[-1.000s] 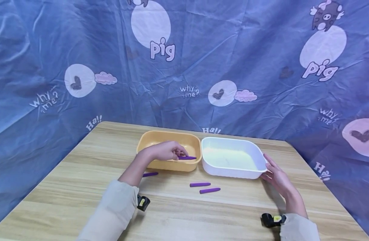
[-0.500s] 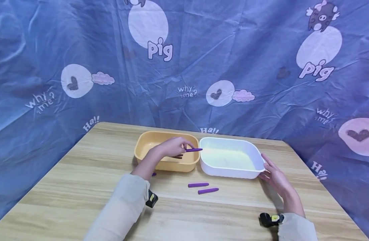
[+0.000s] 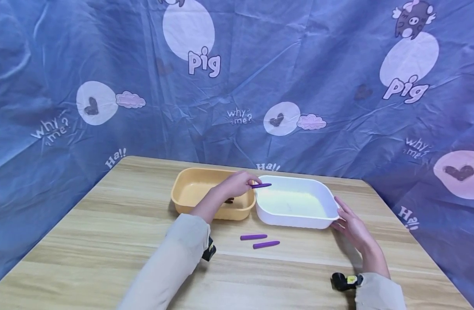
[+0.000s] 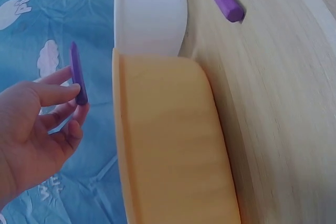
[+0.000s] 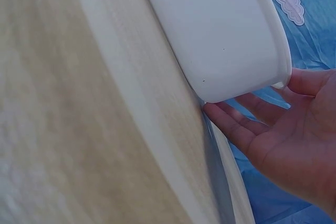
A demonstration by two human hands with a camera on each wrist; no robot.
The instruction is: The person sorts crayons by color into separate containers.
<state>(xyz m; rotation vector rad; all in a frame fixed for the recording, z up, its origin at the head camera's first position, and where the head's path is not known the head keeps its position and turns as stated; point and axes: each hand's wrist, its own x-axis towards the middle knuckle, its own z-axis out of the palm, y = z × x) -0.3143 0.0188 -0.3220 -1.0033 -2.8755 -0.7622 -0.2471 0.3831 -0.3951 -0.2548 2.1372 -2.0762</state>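
Note:
My left hand (image 3: pixel 237 184) pinches a purple crayon (image 3: pixel 263 185) between thumb and fingers. The crayon's tip is over the left rim of the white tub (image 3: pixel 298 221), and the hand is above the right end of the yellow-orange tub (image 3: pixel 206 214). In the left wrist view, the crayon (image 4: pixel 77 74) stands out beyond the curled fingers. My right hand (image 3: pixel 354 226) rests against the right front corner of the white tub, its fingers fairly straight. The right wrist view has these fingertips (image 5: pixel 223 116) touching the tub's lower edge.
Two purple crayons, the rear one (image 3: pixel 254 237) and the front one (image 3: pixel 266 245), lie on the wooden table (image 3: pixel 105 241) before the tubs. Dark brown sticks (image 3: pixel 229 200) lie in the yellow-orange tub, partly hidden by the left arm. A blue printed cloth (image 3: pixel 221 142) hangs behind.
My left hand has lifted the purple crayon out of the yellow-orange tub and carried it right, to the white tub's rim. The right hand stays at its corner.

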